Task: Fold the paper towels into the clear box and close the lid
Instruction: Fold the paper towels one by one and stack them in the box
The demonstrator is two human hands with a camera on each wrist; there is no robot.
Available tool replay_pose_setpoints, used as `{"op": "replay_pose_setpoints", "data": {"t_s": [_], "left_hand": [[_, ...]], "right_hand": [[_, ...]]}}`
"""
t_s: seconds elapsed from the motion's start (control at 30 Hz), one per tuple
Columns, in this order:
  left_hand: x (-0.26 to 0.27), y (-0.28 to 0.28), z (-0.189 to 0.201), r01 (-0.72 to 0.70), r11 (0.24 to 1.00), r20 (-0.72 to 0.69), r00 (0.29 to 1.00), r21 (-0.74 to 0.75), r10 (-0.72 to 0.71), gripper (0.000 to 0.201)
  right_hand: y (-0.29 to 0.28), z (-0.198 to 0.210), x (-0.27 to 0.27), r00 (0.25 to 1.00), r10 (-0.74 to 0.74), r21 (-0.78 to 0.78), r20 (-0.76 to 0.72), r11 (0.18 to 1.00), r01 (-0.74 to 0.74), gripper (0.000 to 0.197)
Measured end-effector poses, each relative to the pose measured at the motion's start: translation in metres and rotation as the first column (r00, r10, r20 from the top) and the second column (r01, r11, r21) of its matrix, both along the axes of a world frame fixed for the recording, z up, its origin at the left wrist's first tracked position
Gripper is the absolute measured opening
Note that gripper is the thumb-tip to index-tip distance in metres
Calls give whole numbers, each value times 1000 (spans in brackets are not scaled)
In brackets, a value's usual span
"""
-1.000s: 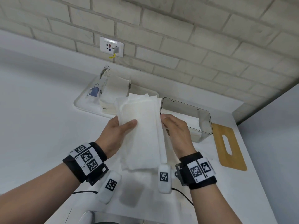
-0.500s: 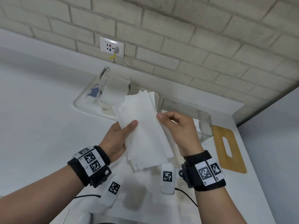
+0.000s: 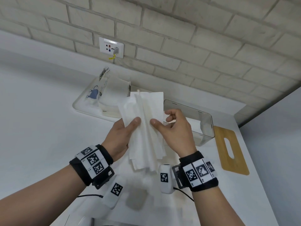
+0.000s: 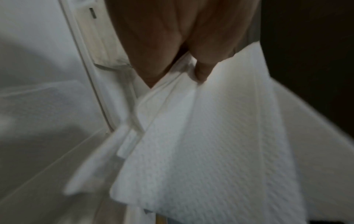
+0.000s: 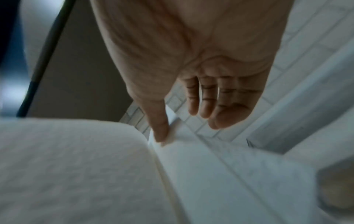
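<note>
I hold a stack of white paper towels [image 3: 146,110] upright in the air, in front of the clear box [image 3: 206,126]. My left hand [image 3: 125,129] grips its left side, thumb on the front and fingers behind; in the left wrist view the left hand [image 4: 191,72] pinches the embossed paper towels [image 4: 210,151]. My right hand [image 3: 161,118] lays only its thumb on the front of the stack, beside the left thumb. In the right wrist view the right hand [image 5: 181,126] shows loosely bent fingers clear of the paper towels [image 5: 191,174]. The box stands open with folded towels inside. Its wooden lid [image 3: 231,149] lies flat to the right.
A white tray [image 3: 78,106] at the back left holds a torn towel package [image 3: 104,88] and more sheets. One sheet [image 3: 146,191] lies on the white table below my hands. A brick wall with a socket [image 3: 111,47] runs behind, and a grey wall closes the right side.
The stack has turned from tilted to upright and fanned apart. My right hand let go of its top right corner, and its thumb now sits at the middle next to the left thumb.
</note>
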State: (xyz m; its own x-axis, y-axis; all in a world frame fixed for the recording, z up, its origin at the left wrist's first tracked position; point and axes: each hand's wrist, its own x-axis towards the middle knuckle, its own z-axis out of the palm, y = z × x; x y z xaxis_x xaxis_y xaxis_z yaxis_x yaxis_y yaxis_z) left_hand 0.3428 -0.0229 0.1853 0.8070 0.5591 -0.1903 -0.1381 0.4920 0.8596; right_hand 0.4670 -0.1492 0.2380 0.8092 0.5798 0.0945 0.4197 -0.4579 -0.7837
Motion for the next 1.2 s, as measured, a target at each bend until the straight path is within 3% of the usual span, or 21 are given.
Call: {"op": "replay_pose_setpoints", "data": {"t_s": [0.1,0.2,0.37,0.53,0.8,0.9,1.03,1.2], "left_hand": [[0,1,-1,-31,999,-10,999,11,32,34],[0,3,-2,-13,1000,-34,999,-1,13,33],[1,0,-2,33,999,-47,998,-33,-35,34],[3,-1,-5,44,994,-53,997,-95,-49,37],[3,-7,-11,68,980,-53,995,-185,-79,38],[3,-10,-12,108,983,-48,992,-148,-116,42],[3,-11,-17,150,980,-19,988,-132,-154,45],[3,-14,-17,154,979,-19,987,-133,-157,46]], "right_hand": [[-1,-8,6,999,-7,91,-53,996,12,18],[-4,-13,7,1000,-11,121,25,993,8,26],[0,-9,2,999,17,64,-39,998,-15,41],[-1,-10,1,996,-19,87,88,996,12,8],[-6,-2,-6,979,-31,2,201,1000,31,14],[-6,-2,-4,992,15,-20,126,1000,-13,13],[-8,0,3,993,2,85,-116,996,8,9],[-13,0,8,985,-1,-83,170,996,15,5]]}}
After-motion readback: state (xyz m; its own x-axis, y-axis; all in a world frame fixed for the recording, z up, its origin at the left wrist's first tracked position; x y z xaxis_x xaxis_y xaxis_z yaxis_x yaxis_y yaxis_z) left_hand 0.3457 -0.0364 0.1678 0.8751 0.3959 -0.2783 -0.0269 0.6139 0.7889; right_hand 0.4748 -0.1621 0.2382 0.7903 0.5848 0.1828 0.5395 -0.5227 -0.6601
